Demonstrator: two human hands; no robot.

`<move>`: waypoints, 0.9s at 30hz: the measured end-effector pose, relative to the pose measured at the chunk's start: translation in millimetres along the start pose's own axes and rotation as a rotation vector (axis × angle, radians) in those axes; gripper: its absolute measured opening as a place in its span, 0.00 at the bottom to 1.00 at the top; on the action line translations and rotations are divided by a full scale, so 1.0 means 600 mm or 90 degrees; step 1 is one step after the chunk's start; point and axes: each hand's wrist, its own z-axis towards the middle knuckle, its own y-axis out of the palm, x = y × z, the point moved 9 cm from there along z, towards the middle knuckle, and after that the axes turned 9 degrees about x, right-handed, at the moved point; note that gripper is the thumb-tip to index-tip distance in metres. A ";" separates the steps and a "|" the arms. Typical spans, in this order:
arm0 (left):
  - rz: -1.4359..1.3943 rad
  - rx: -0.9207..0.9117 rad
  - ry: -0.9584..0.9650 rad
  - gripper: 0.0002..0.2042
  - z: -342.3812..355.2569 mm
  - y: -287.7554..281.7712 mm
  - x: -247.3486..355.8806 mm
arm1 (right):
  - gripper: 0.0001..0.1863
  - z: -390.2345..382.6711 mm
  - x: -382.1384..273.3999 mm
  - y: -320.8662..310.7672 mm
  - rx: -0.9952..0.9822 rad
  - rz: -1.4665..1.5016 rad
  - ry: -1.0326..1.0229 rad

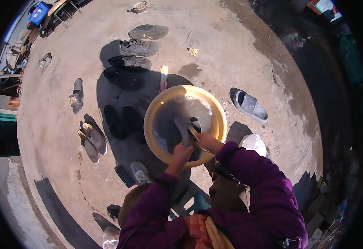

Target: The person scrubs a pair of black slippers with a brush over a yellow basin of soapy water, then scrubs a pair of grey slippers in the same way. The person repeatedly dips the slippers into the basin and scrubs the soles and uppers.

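Note:
A round yellow basin (150, 141) of cloudy, sudsy water stands in front of me. My left hand (182, 153) is closed around one end of a wet grey shoe (181, 126), held over the water inside the basin. My right hand (207, 142) grips a slim tan-edged tool (193, 132), which looks like a brush, and presses it against the shoe near its dark opening. The tool's working side is hidden by the shoe and my fingers. Both hands are close together at the basin's near side.
Beyond the basin lies a yellow-and-white brush-like stick (163, 79). Several dark shoes (139, 47) stand farther off. A grey slide sandal (251, 107) lies at right, another (77, 96) at left. Beige-lined shoes (93, 139) and a phone-like dark slab (124, 176) rest left of my foot.

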 end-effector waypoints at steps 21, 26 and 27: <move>0.518 0.328 0.326 0.20 -0.212 -0.186 0.247 | 0.36 -0.284 -0.124 -0.119 0.144 0.396 -0.104; 0.485 0.344 0.282 0.21 -0.179 -0.219 0.214 | 0.29 -0.286 -0.162 -0.127 0.197 0.275 -0.243; 0.499 0.340 0.278 0.21 -0.170 -0.224 0.213 | 0.30 -0.285 -0.164 -0.113 0.169 0.158 -0.233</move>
